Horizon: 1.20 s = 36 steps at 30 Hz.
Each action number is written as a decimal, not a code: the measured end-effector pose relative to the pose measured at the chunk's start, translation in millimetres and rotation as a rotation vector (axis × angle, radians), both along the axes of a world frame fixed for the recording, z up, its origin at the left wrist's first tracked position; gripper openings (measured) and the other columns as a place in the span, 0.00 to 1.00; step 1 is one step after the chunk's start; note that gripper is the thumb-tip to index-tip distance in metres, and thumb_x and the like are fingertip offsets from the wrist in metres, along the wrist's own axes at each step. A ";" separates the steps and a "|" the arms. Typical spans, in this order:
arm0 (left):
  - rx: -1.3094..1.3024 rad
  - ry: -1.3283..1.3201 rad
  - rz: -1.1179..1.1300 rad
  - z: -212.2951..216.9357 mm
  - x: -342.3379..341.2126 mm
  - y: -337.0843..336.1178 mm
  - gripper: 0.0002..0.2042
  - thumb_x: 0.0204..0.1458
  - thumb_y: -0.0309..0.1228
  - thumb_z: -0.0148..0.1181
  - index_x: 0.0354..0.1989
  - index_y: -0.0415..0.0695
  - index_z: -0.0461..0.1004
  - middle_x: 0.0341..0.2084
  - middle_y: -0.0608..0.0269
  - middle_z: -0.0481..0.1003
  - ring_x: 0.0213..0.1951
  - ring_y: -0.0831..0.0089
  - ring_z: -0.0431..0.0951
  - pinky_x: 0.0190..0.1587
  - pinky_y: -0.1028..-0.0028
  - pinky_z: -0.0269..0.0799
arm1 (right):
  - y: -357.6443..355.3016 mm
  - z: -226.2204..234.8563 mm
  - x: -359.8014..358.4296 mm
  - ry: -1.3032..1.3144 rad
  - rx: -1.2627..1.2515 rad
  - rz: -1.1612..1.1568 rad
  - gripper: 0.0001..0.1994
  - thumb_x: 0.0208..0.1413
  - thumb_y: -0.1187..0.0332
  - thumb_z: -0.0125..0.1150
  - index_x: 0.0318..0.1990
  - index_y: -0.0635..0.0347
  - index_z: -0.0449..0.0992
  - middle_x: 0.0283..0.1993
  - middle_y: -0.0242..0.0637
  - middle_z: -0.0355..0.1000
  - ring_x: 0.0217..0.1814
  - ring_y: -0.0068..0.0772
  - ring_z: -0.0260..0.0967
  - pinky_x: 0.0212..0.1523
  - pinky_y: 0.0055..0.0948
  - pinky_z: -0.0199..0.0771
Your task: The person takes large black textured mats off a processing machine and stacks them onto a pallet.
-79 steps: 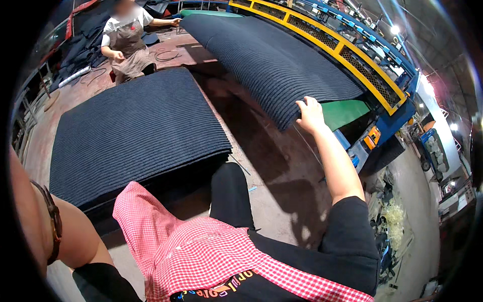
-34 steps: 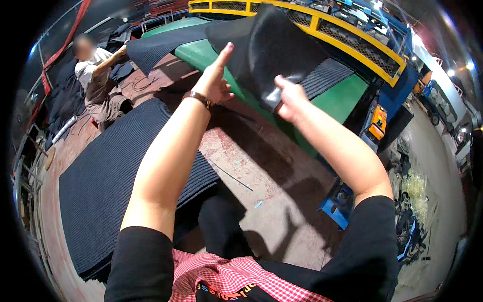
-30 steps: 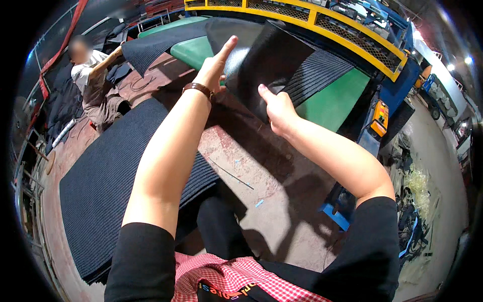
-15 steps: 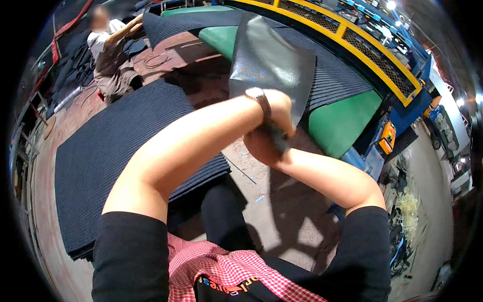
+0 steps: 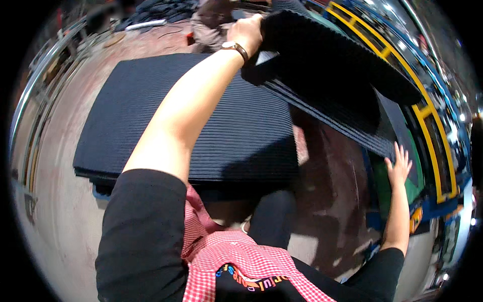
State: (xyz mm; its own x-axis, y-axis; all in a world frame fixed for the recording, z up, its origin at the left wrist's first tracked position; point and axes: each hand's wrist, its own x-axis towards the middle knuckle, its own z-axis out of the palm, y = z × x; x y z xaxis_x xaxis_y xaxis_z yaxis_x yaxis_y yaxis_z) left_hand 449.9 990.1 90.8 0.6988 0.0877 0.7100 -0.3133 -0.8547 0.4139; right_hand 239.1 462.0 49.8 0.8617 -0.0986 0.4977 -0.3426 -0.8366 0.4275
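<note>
A black ribbed mat (image 5: 332, 60) is raised and bent over at the upper middle, its dark face toward me. My left hand (image 5: 245, 35), with a watch on the wrist, is closed on the near-left edge of this mat; its fingertips are partly hidden. Farther right, my right hand (image 5: 398, 165) has its fingers spread, at the right end of more ribbed sheet material (image 5: 347, 126) under the raised mat. Whether the palm presses on it I cannot tell. A thick stack of black ribbed mats (image 5: 201, 121) lies left of centre, below my left arm.
A machine with a yellow guard rail (image 5: 427, 126) runs along the right, with a green surface (image 5: 415, 176) beside my right hand. Another person (image 5: 210, 22) is partly visible behind my left hand. Metal rails (image 5: 45, 85) stand at the far left.
My hands, close together before, are now far apart. The left has gone up and left with the mat's edge; the right has moved right and opened. The view has turned left.
</note>
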 end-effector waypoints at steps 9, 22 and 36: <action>0.173 -0.003 0.499 -56.9 -15.1 343.0 0.15 0.44 0.30 0.47 0.42 0.53 0.68 0.33 0.49 0.72 0.37 0.53 0.72 0.39 0.60 0.67 | 288.1 -118.3 107.5 0.146 0.196 0.685 0.20 0.34 0.79 0.50 0.41 0.55 0.69 0.41 0.37 0.68 0.46 0.38 0.63 0.51 0.44 0.54; -0.171 0.476 1.319 -328.8 -316.9 615.1 0.27 0.45 0.43 0.53 0.41 0.26 0.63 0.27 0.41 0.71 0.33 0.59 0.74 0.38 0.61 0.69 | 579.1 -281.9 7.3 0.659 0.399 1.360 0.25 0.39 0.70 0.53 0.51 0.55 0.63 0.56 0.40 0.57 0.60 0.38 0.51 0.58 0.50 0.44; -2.006 0.858 0.167 -321.7 -251.7 332.9 0.17 0.47 0.48 0.50 0.28 0.44 0.62 0.19 0.60 0.67 0.21 0.66 0.70 0.22 0.70 0.70 | 507.3 -272.7 18.2 0.745 0.438 0.972 0.44 0.21 0.69 0.69 0.55 0.57 0.55 0.61 0.39 0.47 0.65 0.40 0.38 0.61 0.53 0.29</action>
State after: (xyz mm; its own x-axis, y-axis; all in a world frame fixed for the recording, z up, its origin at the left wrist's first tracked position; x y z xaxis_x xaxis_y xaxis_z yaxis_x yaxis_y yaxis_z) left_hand 198.2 1323.0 -230.9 0.6162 0.1811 -0.7665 0.3908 0.7746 0.4972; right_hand 257.2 969.3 -222.8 0.7254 0.6870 -0.0430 0.6790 -0.7245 -0.1186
